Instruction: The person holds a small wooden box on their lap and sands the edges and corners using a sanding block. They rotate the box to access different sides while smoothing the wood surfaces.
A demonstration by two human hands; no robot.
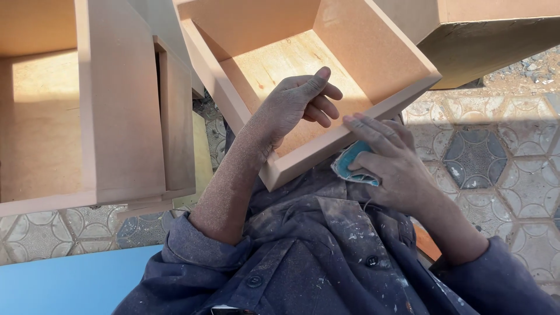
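Sandpaper (350,162) scrap, thin and floppy, is getting pressed flat against the drawer box (350,119) front edge under the right hand (389,164) fingers; left hand (294,105) is gripping inside the stiff, light-looking box resting on the lap.

Sunlit outdoor work spot with patterned paving and bare board furniture.

The floor (484,157) is laid with hexagonal tiles in grey and cream with a star-like motif, dusty and partly in shade; at the far right it gives way to gravel (525,67). On the left stands an unpainted board cabinet (116,105), its inner panel lit warm by strong sun. Another board piece (490,29) juts in at the far right, casting a dark shadow below. A pale blue flat panel (70,280) lies at the near left.
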